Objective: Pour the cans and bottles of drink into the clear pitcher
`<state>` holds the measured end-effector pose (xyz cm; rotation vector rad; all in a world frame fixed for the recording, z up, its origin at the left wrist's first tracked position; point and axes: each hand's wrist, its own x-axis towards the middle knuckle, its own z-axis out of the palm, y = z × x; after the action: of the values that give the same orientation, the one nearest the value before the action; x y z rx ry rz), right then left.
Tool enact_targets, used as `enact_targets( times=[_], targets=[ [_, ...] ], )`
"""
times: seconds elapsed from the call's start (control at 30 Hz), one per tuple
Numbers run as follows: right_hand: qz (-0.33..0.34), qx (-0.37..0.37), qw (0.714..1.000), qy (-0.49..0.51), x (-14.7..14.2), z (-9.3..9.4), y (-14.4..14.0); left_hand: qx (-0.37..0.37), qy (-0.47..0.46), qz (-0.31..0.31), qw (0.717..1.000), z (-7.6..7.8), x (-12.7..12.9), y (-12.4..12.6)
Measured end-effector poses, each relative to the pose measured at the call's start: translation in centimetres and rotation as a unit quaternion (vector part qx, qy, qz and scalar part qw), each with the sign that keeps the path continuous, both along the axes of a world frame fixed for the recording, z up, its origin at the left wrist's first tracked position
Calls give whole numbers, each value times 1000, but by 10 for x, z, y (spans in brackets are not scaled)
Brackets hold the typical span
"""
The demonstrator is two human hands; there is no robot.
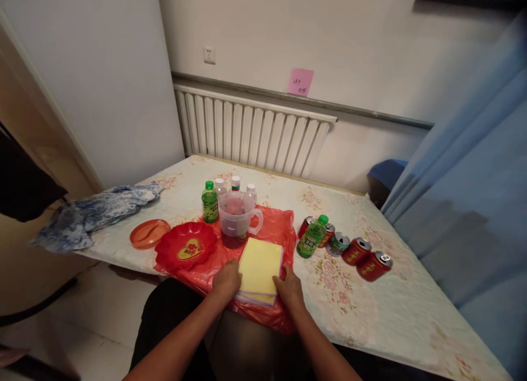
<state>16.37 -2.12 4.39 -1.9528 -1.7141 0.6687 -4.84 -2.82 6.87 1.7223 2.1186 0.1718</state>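
Note:
Between my two hands lies a stack of yellow cloths (261, 264) with pale purple edges, on a red plastic bag (275, 223) at the table's front edge. My left hand (227, 280) grips the stack's left side, its thumb along the edge. My right hand (290, 287) holds the lower right side, thumb on top; its other fingers are partly hidden. Just behind the stack stands a clear plastic measuring jug (235, 219) with dark contents low inside. Left of it sits a red scalloped plate (168, 244) with a yellow heart print.
A green-capped bottle (210, 203) and several white-capped bottles stand behind the jug. Right of the bag are another green bottle (312, 237) and several drink cans (374, 265). An orange lid (150, 234) and a blue-white cloth (107, 208) lie left. A radiator (255, 129) backs the table.

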Motion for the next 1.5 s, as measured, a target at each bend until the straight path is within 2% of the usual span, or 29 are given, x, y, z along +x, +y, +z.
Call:
enact_targets(
  times=[0.17, 0.47, 0.53, 0.6, 0.67, 0.73, 0.83, 0.97, 1.1, 1.5],
  targets=[
    [-1, 1, 1000, -13, -4, -3, 4, 7, 17, -6, 1000, -1, 6, -2],
    [-8, 20, 999, -33, 5, -7, 9, 22, 27, -13, 999, -1, 14, -2],
    [-11, 64, 997, -48, 3, -6, 5, 36, 32, -17, 999, 0, 15, -4],
    [5, 147, 987, -71, -2, -5, 1, 61, 40, -25, 997, 3, 18, -8],
    [50, 233, 967, -91, -9, -3, -4, 88, 46, -38, 994, 4, 23, -12],
    [104, 276, 949, -108, -17, -2, -8, 106, 47, -58, 992, 4, 28, -15],
    [156, 270, 940, -140, -26, -3, -12, 116, 43, -90, 988, -2, 34, -16],
    [184, 239, 942, -149, -26, -10, -12, 120, 41, -110, 986, -14, 34, -14],
    [182, 255, 941, -128, -23, -18, -11, 129, 40, -113, 984, -21, 32, -15],
    [164, 315, 927, -123, -20, -37, -12, 152, 55, -103, 981, -25, 34, -25]
  ],
)
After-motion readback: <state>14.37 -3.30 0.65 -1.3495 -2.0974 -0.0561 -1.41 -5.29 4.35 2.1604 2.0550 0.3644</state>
